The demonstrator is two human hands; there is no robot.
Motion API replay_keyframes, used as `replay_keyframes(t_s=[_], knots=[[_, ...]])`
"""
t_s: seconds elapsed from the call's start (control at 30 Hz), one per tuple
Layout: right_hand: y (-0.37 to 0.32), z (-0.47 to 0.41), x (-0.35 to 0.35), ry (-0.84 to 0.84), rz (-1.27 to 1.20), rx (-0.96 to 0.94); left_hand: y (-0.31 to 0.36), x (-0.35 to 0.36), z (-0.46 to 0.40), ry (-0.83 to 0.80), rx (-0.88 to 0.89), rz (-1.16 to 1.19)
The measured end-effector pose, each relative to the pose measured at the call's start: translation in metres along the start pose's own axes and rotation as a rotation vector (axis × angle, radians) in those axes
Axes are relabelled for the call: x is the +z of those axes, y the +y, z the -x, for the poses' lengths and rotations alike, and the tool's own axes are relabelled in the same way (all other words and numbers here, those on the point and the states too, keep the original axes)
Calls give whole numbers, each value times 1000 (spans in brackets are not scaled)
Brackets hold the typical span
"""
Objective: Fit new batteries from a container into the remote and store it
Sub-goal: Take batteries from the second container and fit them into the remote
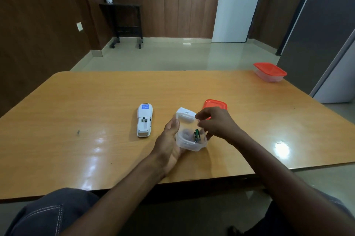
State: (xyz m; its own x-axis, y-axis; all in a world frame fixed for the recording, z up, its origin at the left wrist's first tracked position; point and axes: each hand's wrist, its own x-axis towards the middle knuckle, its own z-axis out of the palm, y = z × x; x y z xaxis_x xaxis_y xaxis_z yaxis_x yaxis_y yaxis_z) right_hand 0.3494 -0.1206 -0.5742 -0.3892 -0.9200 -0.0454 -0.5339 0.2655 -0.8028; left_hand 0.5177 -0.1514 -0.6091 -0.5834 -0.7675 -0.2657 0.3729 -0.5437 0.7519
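Knees in dark trousers [48,214] fill the bottom edge, and both forearms reach up from there to the middle of the desk [76,149]. At centre frame the left hand [169,139] cups the small clear container [190,142], its fingers wrapped around the near side. Two green batteries [196,136] stand inside it. The right hand [217,122] hovers over the rim, fingers bent and pinched toward each other, seemingly empty.

The tub looks light, so a clumsy pinch could tip it, and a dropped cell would probably roll on the glossy surface.

Left of centre the remote [144,119] lies face down, its battery bay open and empty. The white cover [185,114] rests just behind the container, close enough to be knocked. An orange lid [215,105] sits beyond the right hand. A lidded box [269,72] stands well apart at upper right.
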Motion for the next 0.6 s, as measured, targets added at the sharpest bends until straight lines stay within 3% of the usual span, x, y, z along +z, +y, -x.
replay_keyframes(t_s=[0.1, 0.23, 0.47, 0.6], knots=[[7, -1, -8, 92, 123, -6, -2, 2, 2, -1, 6, -169], [19, -5, -21, 198, 500, -60, -6, -1, 2, 58, 23, -385], [14, -2, -29, 194, 873, -47, -13, 0, 8, -57, 151, -854], [11, 3, -21, 78, 872, 57, -18, 7, 13, -72, 236, -1178]])
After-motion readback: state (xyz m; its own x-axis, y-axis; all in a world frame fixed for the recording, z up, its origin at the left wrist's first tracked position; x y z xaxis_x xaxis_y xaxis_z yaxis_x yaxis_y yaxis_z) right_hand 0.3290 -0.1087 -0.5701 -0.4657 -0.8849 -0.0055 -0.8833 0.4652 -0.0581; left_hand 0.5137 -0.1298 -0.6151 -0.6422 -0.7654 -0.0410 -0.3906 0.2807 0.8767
